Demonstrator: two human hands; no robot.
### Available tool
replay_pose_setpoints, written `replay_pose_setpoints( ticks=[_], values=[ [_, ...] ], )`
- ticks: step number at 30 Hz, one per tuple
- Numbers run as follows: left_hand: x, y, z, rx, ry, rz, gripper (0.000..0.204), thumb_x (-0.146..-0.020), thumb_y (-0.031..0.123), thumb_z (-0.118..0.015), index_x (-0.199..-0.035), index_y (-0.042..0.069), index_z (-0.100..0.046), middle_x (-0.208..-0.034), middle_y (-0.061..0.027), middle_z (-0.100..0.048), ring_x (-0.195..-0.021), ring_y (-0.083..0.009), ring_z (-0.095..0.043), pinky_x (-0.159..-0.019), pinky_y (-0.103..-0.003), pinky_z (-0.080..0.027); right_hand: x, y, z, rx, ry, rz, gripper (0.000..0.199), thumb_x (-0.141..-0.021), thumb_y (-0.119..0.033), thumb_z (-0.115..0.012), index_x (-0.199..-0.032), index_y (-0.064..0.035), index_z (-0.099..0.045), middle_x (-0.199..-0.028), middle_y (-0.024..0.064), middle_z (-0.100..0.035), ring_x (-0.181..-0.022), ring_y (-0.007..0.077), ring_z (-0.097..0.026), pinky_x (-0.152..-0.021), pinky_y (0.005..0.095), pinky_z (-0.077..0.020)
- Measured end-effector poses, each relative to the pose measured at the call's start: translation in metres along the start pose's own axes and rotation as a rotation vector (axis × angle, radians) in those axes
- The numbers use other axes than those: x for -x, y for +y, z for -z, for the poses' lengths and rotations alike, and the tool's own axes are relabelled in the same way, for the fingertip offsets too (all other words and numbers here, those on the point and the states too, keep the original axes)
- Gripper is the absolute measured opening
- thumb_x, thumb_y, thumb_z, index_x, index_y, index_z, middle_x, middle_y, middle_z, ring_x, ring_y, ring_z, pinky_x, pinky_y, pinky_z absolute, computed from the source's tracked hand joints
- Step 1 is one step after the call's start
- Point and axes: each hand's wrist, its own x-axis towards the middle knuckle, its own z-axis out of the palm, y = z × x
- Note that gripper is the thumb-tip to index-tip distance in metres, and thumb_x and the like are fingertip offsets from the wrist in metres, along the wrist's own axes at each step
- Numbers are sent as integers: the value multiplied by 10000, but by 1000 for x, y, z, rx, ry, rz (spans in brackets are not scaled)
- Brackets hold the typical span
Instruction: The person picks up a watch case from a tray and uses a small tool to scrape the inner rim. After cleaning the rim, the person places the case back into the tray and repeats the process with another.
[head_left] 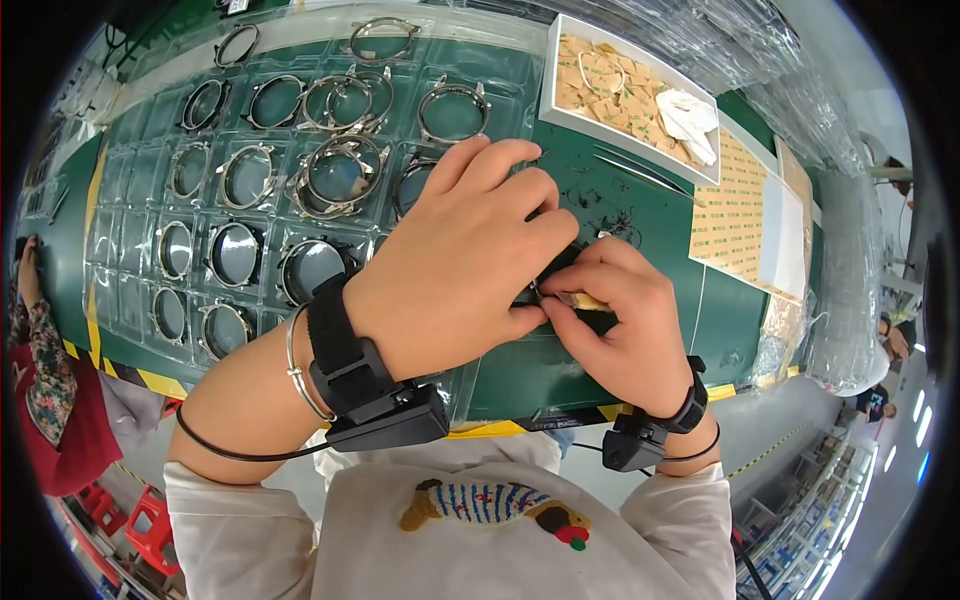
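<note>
Right of the metal rings [325, 212] on the green table [725, 318], the right hand [630, 325] pinches a yellow piece [587, 301]; the left hand [465, 245] curls half closed, its hold hidden.

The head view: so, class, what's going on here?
Someone's right hand pinches a small yellowish item; the left hand curls close by, partly hiding what lies between them. Round metal rings sit in a clear compartment tray to the left. Dark scraps lie on the green table.
</note>
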Motion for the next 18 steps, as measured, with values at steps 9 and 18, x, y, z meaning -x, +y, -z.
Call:
replay_pose_setpoints(
  ticks=[9, 18],
  values=[
    [-12, 4, 2, 13, -8, 27, 525, -602, 160, -864, -1083, 76, -669, -1186, -82, -605, -1359, -371, -448, -1141, -525, -331, -6, 2, -3, 139, 68, 46, 140, -715, -32, -743, -817, -34, -646, -841, 127, -609, -748, 337, -626, -635, 415, -511],
    [-2, 7, -6, -39, -1, 57, 533, -559, 146, -872, -1049, 69, -678, -1152, -97, -604, -1348, -402, -440, -1147, -533, -309, -4, 20, -35, 136, 159, 85, 147, -731, -135, -699, -791, -24, -623, -878, 132, -572, -838, 318, -625, -689, 429, -530]
  ],
)
